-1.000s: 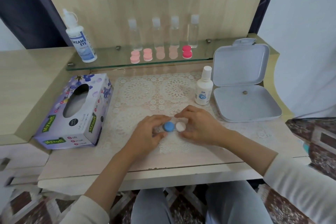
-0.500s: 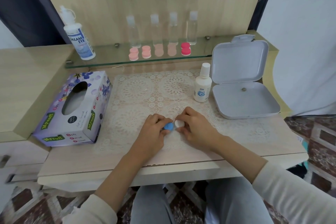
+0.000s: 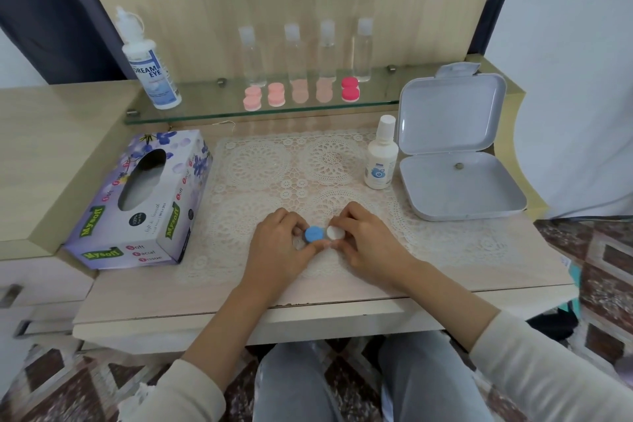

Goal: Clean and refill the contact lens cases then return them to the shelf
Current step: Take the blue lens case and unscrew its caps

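Observation:
A contact lens case with a blue cap [image 3: 314, 234] and a white cap [image 3: 335, 232] lies on the lace mat [image 3: 274, 175] in front of me. My left hand [image 3: 279, 245] grips the blue-capped side, thumb and fingers curled round it. My right hand [image 3: 368, 240] pinches the white cap. Several pink lens cases [image 3: 276, 94] and one red case [image 3: 349, 89] sit in a row on the glass shelf [image 3: 205, 111]. A small white solution bottle [image 3: 380, 154] stands on the mat, right of centre.
A tissue box [image 3: 144, 199] lies at the left. An open grey plastic box [image 3: 452, 161] sits at the right. On the shelf stand a large "Dream Eye" bottle [image 3: 149, 62] and several clear bottles [image 3: 327, 48].
Both hands have stayed on the lens case; their fingers have shifted slightly around the caps. The camera view has shifted a little.

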Tool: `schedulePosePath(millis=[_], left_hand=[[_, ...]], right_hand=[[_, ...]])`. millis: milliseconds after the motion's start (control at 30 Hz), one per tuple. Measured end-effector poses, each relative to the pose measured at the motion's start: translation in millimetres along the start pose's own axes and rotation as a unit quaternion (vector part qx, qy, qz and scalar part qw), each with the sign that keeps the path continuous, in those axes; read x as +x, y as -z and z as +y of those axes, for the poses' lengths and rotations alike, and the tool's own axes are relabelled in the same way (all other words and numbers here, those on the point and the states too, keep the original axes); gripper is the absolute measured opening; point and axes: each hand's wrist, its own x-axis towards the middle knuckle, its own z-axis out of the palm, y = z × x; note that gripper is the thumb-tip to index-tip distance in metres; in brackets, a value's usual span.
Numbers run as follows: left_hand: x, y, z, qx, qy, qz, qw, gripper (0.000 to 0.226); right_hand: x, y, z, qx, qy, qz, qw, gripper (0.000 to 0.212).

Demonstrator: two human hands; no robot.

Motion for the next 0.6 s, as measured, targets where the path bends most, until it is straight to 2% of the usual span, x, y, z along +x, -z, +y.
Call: schedulePosePath(millis=[67,167,267,367,533,600], left_hand=[[0,3,2,-0.032,-0.012,-0.03,0.999,0.055],[1,7,-2,-0.105,-0.061,-0.078,0.989,0.037],[0,6,-4,-0.102,-0.058,-0.064,0.991,0.028],[2,5,-3,-0.1,-0.042,-0.038,0.993,0.036],[0,10,-8,-0.129,-0.073,-0.101,0.984,0.045],[3,9,-11,-0.096,-0.074,-0.095,0.988,0.036]], right_hand=[[-1,0,0,0.001,0.003,0.005,1.0,0.018],[-1,0,0,0.002,0.005,0.007,1.0,0.018],[-2,-1,1,0.006,0.006,0.008,1.0,0.021],[-1,-1,1,0.005,0.005,0.01,1.0,0.022],[-1,-1,2,0.01,0.006,0.012,1.0,0.022],[-1,-1,2,0.013,0.006,0.011,1.0,0.023]])
